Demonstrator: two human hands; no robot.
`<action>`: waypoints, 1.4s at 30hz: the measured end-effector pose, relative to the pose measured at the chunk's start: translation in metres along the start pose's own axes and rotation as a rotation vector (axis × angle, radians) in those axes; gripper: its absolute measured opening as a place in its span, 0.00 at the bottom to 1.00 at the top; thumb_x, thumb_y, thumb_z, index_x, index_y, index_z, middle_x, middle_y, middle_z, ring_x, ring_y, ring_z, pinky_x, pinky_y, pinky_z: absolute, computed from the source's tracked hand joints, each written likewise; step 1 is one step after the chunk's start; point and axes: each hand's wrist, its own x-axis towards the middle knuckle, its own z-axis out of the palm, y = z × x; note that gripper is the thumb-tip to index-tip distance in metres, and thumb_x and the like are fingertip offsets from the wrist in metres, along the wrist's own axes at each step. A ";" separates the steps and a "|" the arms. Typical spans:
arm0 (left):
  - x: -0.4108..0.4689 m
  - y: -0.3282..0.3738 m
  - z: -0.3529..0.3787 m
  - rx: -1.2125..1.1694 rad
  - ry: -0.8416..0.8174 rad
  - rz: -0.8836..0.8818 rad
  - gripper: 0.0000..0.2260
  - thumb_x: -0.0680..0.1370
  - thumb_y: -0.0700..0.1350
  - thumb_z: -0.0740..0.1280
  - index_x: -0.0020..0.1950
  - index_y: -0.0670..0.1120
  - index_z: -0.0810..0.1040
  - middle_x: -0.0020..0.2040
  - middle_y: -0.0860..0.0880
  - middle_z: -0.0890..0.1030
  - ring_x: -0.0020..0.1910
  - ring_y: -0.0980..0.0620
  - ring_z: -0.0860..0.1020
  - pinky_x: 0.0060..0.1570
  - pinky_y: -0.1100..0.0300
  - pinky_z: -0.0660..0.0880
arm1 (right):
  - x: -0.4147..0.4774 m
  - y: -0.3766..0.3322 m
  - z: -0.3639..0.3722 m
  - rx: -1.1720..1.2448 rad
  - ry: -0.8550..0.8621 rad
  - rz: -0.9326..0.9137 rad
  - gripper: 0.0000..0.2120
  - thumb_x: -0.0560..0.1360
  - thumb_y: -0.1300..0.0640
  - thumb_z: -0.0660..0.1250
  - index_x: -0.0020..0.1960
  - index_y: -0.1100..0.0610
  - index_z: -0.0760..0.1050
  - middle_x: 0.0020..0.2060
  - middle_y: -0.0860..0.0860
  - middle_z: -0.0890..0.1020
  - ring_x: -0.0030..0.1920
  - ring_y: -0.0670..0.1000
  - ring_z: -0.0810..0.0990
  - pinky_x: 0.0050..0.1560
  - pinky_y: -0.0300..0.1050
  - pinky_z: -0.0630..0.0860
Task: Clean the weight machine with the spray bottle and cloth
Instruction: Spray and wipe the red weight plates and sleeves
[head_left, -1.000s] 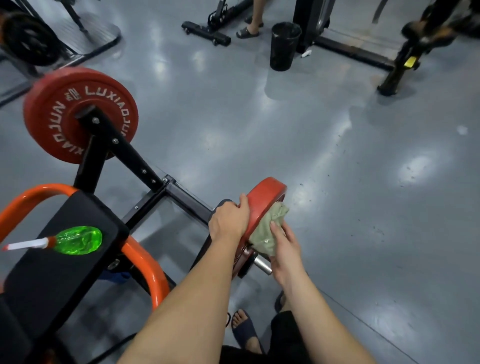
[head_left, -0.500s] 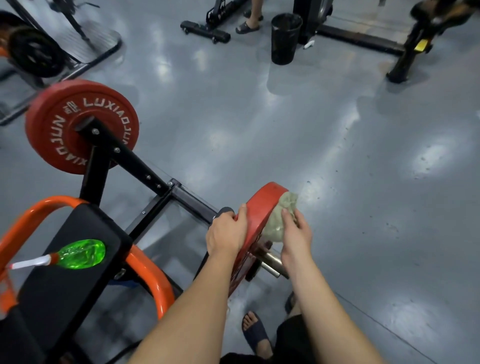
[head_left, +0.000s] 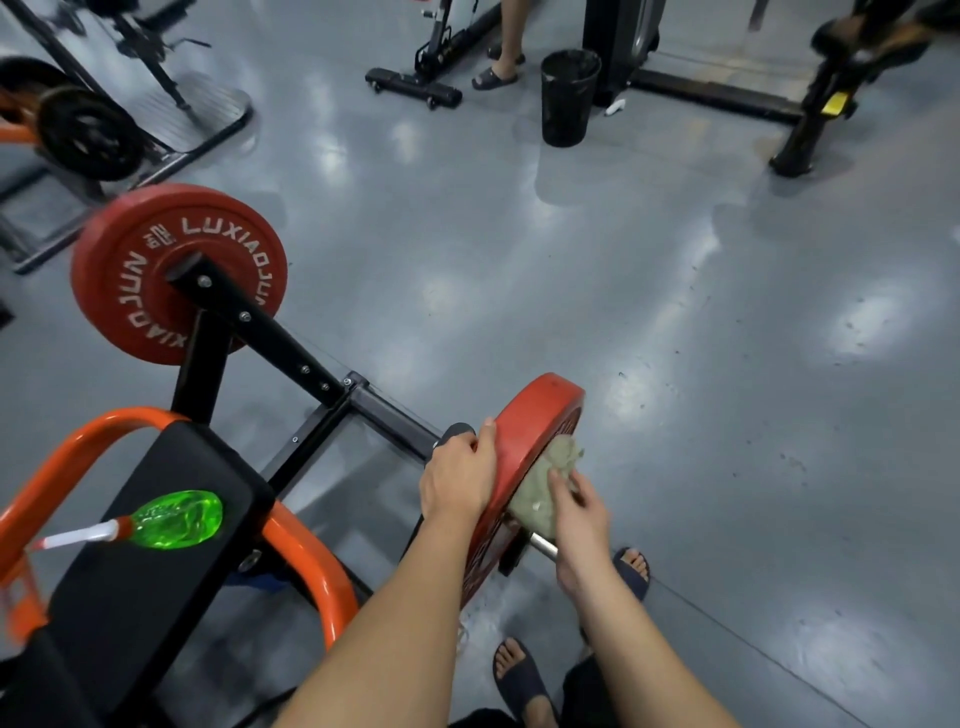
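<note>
My left hand (head_left: 460, 480) grips the rim of the near red weight plate (head_left: 535, 415), which sits on the machine's black frame (head_left: 291, 353). My right hand (head_left: 579, 512) presses a crumpled pale green cloth (head_left: 545, 478) against the plate's outer face, just above the steel sleeve (head_left: 543, 545). The green spray bottle (head_left: 176, 519) with its white nozzle lies on the black seat pad (head_left: 130, 613) at the lower left. A second red plate (head_left: 176, 270) marked LUXIAOJUN hangs on the far end of the frame.
An orange tube rail (head_left: 311, 561) curves around the seat pad. A black bin (head_left: 569, 96) stands at the back, with a person's sandalled foot (head_left: 493, 78) and other machine bases beside it. A black plate rack (head_left: 88, 135) is at far left. My own sandalled feet (head_left: 519, 675) are below.
My right hand has slid the cloth over the plate's face, up toward the rim and then back down toward the sleeve. My left hand keeps its grip on the rim.
</note>
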 end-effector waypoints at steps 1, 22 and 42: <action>-0.001 0.000 -0.001 0.001 0.001 0.008 0.29 0.82 0.66 0.49 0.53 0.48 0.82 0.51 0.45 0.83 0.52 0.42 0.79 0.53 0.49 0.75 | 0.001 -0.017 0.002 0.036 0.008 -0.036 0.20 0.80 0.53 0.70 0.71 0.51 0.74 0.53 0.47 0.84 0.50 0.43 0.84 0.51 0.42 0.81; -0.060 -0.080 0.007 -0.266 0.047 -0.031 0.28 0.81 0.70 0.44 0.61 0.56 0.75 0.50 0.54 0.81 0.51 0.50 0.77 0.49 0.52 0.69 | -0.044 -0.014 0.011 0.069 -0.054 -0.068 0.18 0.81 0.54 0.69 0.70 0.48 0.72 0.55 0.46 0.83 0.49 0.45 0.86 0.52 0.45 0.82; -0.009 -0.016 0.006 -0.163 0.073 -0.134 0.28 0.82 0.65 0.50 0.74 0.50 0.68 0.65 0.42 0.79 0.63 0.39 0.77 0.61 0.46 0.72 | 0.006 -0.068 0.014 0.186 0.123 -0.120 0.07 0.82 0.55 0.65 0.59 0.48 0.78 0.57 0.51 0.84 0.56 0.53 0.84 0.57 0.51 0.82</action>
